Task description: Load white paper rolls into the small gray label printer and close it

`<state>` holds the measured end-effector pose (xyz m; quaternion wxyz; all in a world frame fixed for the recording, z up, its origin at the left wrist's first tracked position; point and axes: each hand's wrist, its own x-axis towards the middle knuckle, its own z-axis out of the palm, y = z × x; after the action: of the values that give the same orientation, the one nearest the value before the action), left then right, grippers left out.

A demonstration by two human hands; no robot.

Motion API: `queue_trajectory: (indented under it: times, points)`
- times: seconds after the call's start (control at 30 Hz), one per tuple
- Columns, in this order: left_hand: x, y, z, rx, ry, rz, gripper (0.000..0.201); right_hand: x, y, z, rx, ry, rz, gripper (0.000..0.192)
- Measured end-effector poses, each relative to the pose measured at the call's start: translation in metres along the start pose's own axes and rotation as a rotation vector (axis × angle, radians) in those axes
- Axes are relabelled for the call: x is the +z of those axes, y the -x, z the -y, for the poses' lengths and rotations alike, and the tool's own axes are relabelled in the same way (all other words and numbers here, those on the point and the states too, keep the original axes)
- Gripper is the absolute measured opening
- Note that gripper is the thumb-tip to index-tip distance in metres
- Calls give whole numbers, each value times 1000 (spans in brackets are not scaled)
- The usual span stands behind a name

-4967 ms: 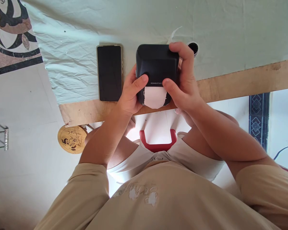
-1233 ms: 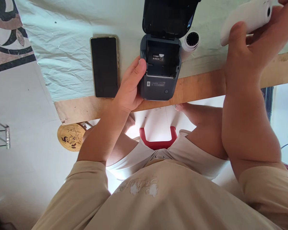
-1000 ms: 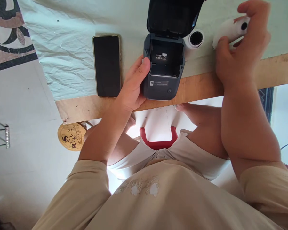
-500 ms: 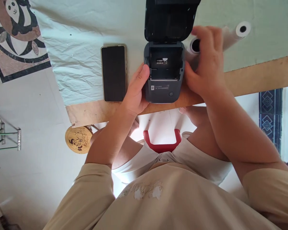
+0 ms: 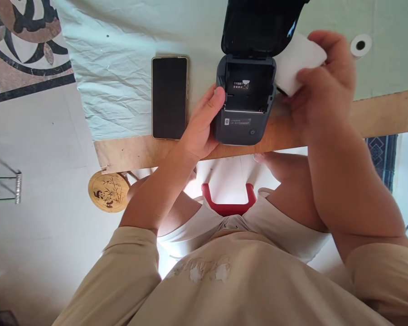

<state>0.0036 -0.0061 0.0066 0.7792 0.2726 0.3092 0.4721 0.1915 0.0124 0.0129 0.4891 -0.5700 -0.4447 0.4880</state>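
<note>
Left hand grips the left side of the dark label printer, thumb up by the open paper bay; printer sits at the table's near edge, lid flipped up & back. Right hand pinches a white paper roll just right of the bay, off the cloth. 2nd roll lies further right on the pale cloth. Phone lies screen-up, left of the printer

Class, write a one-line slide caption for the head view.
Left hand steadies an open label printer beside a phone while the right hand holds a white paper roll next to it.
</note>
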Motion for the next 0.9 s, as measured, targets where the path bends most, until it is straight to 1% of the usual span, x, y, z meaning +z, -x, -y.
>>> queue_trajectory:
  times: [0.1, 0.2, 0.33, 0.5, 0.6, 0.67, 0.7, 0.77, 0.83, 0.9]
  points:
    - [0, -2, 0, -9, -6, 2, 24, 0, -4, 0, 66, -216, 11, 33]
    - [0, -2, 1, 2, -3, 3, 23, 2, -5, 1, 69, -356, 51, 29]
    - [1, -2, 0, -4, -9, 5, 25, 6, -3, 1, 40, -426, 115, 38]
    - [1, -2, 0, -7, 21, 3, 23, 3, -1, 2, 75, -466, 147, 41]
    - [2, -2, 1, -1, -18, -39, 26, -1, -2, 1, 103, -495, 133, 53]
    - [3, -3, 1, -16, -58, -88, 28, -3, -5, 0, 128, -494, 90, 56]
    - [3, -3, 1, -28, -75, -111, 29, -4, -7, 0, 151, -481, 67, 53]
    - [3, -3, 1, -47, -96, -129, 30, -5, -10, 1, 229, -454, 33, 37]
    - [2, -3, 0, -37, -83, -94, 29, -4, -12, 2, 283, -442, 23, 25]
    - [1, -3, 0, -18, -57, -41, 28, -1, -11, 2, 273, -443, 27, 23]
